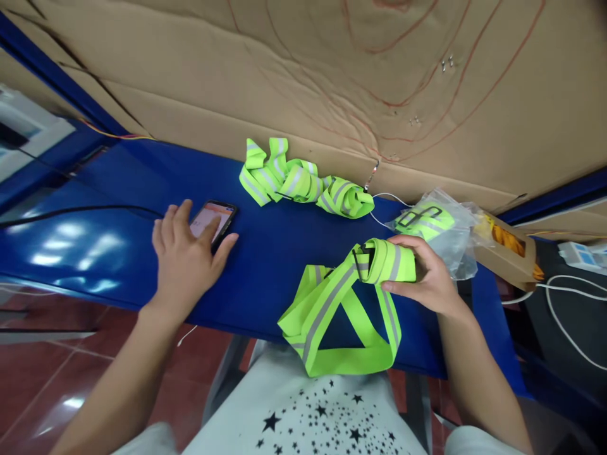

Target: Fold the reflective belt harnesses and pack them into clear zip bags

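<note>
My left hand (184, 256) lies flat with fingers spread on the blue table (265, 265), its fingertips touching the lit screen of a black phone (212, 220). My right hand (427, 278) is closed round a rolled part of a neon yellow reflective strap (341, 309), whose grey-striped loops hang over the table's front edge toward my lap. A second bundle of the same neon straps (298, 180) lies further back near the cardboard.
A clear plastic bag with a packed strap (434, 224) lies right of my right hand, beside a brown box with a window (509, 249). Cardboard sheets (332, 76) wall the back. White cables (564, 303) run at right, a black cable (71, 212) at left.
</note>
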`<move>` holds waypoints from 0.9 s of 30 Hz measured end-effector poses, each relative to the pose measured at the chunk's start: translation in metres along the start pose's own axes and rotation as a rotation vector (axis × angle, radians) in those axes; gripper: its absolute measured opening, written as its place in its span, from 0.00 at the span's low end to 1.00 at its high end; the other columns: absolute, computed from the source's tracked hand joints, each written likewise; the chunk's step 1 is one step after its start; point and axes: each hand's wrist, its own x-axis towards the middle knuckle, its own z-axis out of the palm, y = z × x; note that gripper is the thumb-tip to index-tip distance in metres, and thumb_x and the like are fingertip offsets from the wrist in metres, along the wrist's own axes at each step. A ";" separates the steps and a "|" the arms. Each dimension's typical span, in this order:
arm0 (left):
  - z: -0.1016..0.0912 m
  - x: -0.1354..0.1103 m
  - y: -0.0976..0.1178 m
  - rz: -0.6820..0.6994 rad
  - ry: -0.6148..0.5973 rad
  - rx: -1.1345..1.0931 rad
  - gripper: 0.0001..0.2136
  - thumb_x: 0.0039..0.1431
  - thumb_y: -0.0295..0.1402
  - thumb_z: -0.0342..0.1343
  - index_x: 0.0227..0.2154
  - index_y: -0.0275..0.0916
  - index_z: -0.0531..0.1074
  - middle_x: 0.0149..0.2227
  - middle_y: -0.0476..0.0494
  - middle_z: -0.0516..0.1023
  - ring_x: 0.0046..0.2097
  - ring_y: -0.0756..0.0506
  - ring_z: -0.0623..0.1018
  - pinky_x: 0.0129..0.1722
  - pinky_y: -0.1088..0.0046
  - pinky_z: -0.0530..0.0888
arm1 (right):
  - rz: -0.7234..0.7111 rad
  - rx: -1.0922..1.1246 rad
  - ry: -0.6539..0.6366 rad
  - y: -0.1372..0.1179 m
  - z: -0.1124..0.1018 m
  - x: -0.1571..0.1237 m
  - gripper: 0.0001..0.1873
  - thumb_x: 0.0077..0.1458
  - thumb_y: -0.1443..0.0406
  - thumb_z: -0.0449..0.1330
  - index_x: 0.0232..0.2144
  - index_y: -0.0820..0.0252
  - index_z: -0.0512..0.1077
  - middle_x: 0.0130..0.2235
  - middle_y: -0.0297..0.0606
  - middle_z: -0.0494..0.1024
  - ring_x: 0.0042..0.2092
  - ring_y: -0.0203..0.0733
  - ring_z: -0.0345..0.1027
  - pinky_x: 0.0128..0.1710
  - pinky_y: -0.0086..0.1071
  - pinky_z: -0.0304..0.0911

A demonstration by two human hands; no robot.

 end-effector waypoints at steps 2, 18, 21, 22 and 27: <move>0.005 -0.001 -0.002 0.000 0.000 -0.043 0.23 0.73 0.46 0.50 0.58 0.36 0.76 0.76 0.32 0.51 0.76 0.22 0.51 0.74 0.36 0.47 | 0.006 -0.005 0.002 -0.001 0.001 -0.001 0.38 0.47 0.57 0.79 0.59 0.43 0.71 0.55 0.35 0.77 0.57 0.50 0.73 0.58 0.41 0.68; 0.015 0.020 0.152 0.344 -0.854 -1.327 0.49 0.48 0.46 0.76 0.71 0.48 0.59 0.70 0.35 0.67 0.69 0.31 0.69 0.70 0.49 0.64 | -0.015 -0.004 -0.056 -0.003 0.015 0.000 0.37 0.48 0.57 0.78 0.59 0.45 0.71 0.56 0.36 0.78 0.56 0.50 0.74 0.57 0.40 0.71; 0.028 0.030 0.172 0.247 -0.934 -1.473 0.42 0.47 0.43 0.77 0.64 0.42 0.69 0.60 0.35 0.77 0.63 0.33 0.75 0.66 0.51 0.69 | -0.017 0.000 0.011 -0.001 0.016 0.000 0.38 0.48 0.56 0.78 0.59 0.47 0.71 0.56 0.38 0.78 0.56 0.51 0.74 0.57 0.42 0.71; 0.032 0.033 0.175 0.228 -0.961 -1.525 0.40 0.46 0.41 0.78 0.62 0.41 0.71 0.59 0.35 0.78 0.62 0.33 0.75 0.65 0.52 0.69 | -0.008 0.002 0.033 -0.001 0.016 -0.001 0.38 0.47 0.55 0.78 0.59 0.47 0.71 0.57 0.38 0.78 0.56 0.51 0.74 0.57 0.43 0.71; 0.043 0.027 0.174 0.052 -1.103 -1.856 0.54 0.37 0.31 0.81 0.69 0.53 0.63 0.65 0.41 0.73 0.67 0.36 0.71 0.67 0.56 0.67 | 0.009 -0.024 0.085 -0.005 0.020 -0.001 0.38 0.48 0.51 0.77 0.59 0.47 0.71 0.57 0.40 0.78 0.56 0.54 0.75 0.57 0.47 0.73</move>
